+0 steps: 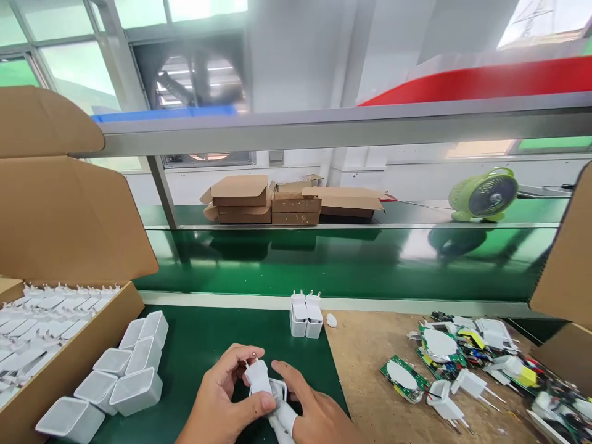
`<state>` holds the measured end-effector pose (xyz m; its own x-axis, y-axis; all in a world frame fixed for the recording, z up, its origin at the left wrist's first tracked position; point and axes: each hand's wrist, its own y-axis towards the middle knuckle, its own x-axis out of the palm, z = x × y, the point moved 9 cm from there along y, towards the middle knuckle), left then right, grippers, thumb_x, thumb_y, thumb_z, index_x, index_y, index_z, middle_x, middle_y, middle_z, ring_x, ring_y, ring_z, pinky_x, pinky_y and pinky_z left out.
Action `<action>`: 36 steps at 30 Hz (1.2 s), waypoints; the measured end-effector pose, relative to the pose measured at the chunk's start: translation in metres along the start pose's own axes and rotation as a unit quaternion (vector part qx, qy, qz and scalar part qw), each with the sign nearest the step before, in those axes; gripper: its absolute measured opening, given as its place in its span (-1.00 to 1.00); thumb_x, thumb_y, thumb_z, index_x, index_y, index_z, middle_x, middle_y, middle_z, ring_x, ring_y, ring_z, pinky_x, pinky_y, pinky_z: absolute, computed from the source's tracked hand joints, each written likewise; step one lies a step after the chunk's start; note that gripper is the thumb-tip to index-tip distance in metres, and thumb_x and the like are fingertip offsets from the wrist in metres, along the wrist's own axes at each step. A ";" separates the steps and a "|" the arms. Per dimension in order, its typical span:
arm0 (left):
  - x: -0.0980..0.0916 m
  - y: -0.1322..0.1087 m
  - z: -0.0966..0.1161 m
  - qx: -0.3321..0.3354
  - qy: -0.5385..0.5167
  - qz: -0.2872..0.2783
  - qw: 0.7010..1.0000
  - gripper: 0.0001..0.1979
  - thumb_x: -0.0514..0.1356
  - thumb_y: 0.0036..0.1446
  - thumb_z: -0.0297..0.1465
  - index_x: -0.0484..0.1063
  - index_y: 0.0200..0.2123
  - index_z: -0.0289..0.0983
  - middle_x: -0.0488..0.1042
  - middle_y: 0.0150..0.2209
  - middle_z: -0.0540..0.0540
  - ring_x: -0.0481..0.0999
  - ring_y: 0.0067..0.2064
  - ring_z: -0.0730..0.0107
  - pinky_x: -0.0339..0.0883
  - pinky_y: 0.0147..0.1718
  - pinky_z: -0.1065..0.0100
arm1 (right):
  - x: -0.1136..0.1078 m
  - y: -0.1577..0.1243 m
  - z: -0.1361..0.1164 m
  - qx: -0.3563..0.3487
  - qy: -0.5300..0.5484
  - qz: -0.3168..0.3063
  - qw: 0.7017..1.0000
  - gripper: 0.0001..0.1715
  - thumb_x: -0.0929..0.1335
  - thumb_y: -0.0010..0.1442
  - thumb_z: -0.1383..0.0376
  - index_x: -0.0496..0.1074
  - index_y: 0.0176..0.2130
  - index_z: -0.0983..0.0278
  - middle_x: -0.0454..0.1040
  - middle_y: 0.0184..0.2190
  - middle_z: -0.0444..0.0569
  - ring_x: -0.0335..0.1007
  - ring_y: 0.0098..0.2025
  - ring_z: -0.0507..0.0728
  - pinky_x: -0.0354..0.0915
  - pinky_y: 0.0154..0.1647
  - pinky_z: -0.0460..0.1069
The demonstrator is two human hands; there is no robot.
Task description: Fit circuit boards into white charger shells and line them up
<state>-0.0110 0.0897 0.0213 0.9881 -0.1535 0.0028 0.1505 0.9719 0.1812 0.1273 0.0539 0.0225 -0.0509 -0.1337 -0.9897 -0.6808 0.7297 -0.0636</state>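
Note:
My left hand [226, 394] pinches a white charger plug piece [258, 375] between thumb and fingers, its metal pin pointing up and away. My right hand [319, 410] closes around a white charger housing [279, 390] directly against that piece. White material [283, 420] covers what looks like my right thumb. Fingers hide much of both parts, so how far they fit together cannot be made out. Beyond my hands, two white chargers [306, 316] stand upright side by side with pins up. A small white piece [331, 320] lies beside them.
Empty white housings [139, 391] stand in rows at left, beside a cardboard box [99, 330] of white plug pieces. Green circuit boards [406, 379] and wired plugs [474, 385] pile up on a brown board [361, 382]. A green conveyor [296, 265] runs behind; a fan [485, 194] stands beyond.

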 end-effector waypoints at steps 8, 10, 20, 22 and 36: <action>0.015 -0.010 0.009 0.034 0.121 -0.036 0.991 -0.55 0.14 0.43 -0.04 0.55 0.20 -0.10 0.51 0.13 -0.22 0.55 0.15 0.10 0.51 0.07 0.24 | -0.028 -0.007 0.006 0.068 0.140 0.055 0.986 -0.34 0.32 0.11 0.53 0.56 0.16 0.21 0.39 0.37 0.08 0.65 0.05 0.34 0.55 0.06 0.07; 0.014 -0.009 0.008 0.023 0.107 -0.059 0.992 -0.56 0.11 0.46 -0.06 0.54 0.23 -0.07 0.53 0.20 -0.20 0.51 0.23 0.10 0.48 0.15 0.24 | -0.031 -0.010 0.015 0.148 0.209 0.034 0.966 -0.18 0.30 0.16 0.52 0.37 0.36 0.13 0.57 0.22 0.04 0.66 0.04 0.31 0.55 0.01 0.05; 0.012 -0.004 0.014 0.134 0.243 0.014 0.961 -0.52 0.32 0.33 -0.10 0.53 0.25 -0.08 0.59 -0.26 -0.11 0.54 -0.21 0.23 0.52 -0.23 0.32 | -0.025 -0.011 0.018 0.169 0.290 0.001 0.942 -0.17 0.25 0.19 0.53 0.27 0.39 0.15 0.50 0.28 0.07 0.57 0.17 0.35 0.52 0.08 0.11; 0.017 -0.002 0.016 0.137 0.228 -0.010 0.964 -0.54 0.23 0.40 -0.09 0.49 0.28 -0.07 0.60 -0.21 -0.13 0.56 -0.17 0.23 0.53 -0.19 0.30 | -0.021 -0.007 0.016 0.111 0.266 0.023 0.957 -0.22 0.25 0.16 0.55 0.35 0.30 0.16 0.46 0.30 0.07 0.62 0.08 0.25 0.53 0.01 0.01; -0.007 -0.010 0.027 0.144 0.251 0.029 0.957 -0.60 0.02 0.53 -0.22 0.45 0.30 0.01 0.44 0.26 -0.16 0.48 0.26 0.13 0.43 0.24 0.12 | -0.028 -0.016 0.018 0.015 0.161 0.127 0.979 -0.34 0.30 0.02 0.58 0.54 0.06 0.19 0.49 0.11 0.04 0.58 -0.07 0.16 0.51 -0.01 -0.05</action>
<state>-0.0205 0.0759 0.0463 0.8954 0.0750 -0.4389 0.1519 0.8751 0.4594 0.1527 0.0584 0.0492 -0.4468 -0.1464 -0.8826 -0.5949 0.7854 0.1708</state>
